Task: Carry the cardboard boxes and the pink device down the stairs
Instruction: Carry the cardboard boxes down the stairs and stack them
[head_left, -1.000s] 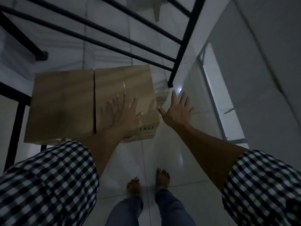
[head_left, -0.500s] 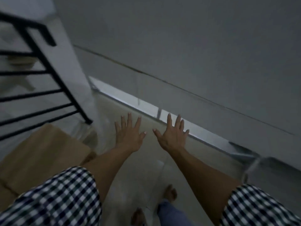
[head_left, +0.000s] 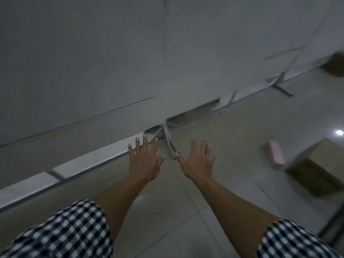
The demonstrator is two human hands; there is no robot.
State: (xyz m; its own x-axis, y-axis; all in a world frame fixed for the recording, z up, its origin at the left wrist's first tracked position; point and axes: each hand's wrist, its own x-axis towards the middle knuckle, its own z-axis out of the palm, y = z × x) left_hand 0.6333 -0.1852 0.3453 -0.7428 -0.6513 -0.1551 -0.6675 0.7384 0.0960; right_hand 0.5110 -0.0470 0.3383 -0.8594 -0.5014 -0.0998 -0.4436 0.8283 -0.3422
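- Nearest the camera, a checked left sleeve (head_left: 61,237) and a checked right sleeve (head_left: 290,241) fill the lower corners; a bare forearm reaches forward from each.
- Left hand (head_left: 144,161): back of the hand up, fingers straight and spread, thumb out to the side; it holds nothing and hovers over the floor.
- Right hand (head_left: 198,162): same pose, fingers fanned apart, nothing in its grasp; the two thumbs point toward each other with a gap between them.
- Tiled floor (head_left: 232,183): pale, glossy, with thin joints; a small bright light reflection (head_left: 339,132) sits at the right edge.
- Cardboard box (head_left: 316,170): stands on the floor to the right of the right hand, well apart from it and partly cut off by the frame edge.
- Pink device (head_left: 276,154): lies flat on the floor just beside the box's left corner, between the box and the right hand; motion blur hides its details.
- Skirting strip (head_left: 83,164): runs along the foot of the grey wall (head_left: 83,53), beyond both hands.
- Second cardboard box (head_left: 335,65): far right, on the floor against the wall, blurred and only partly in view.
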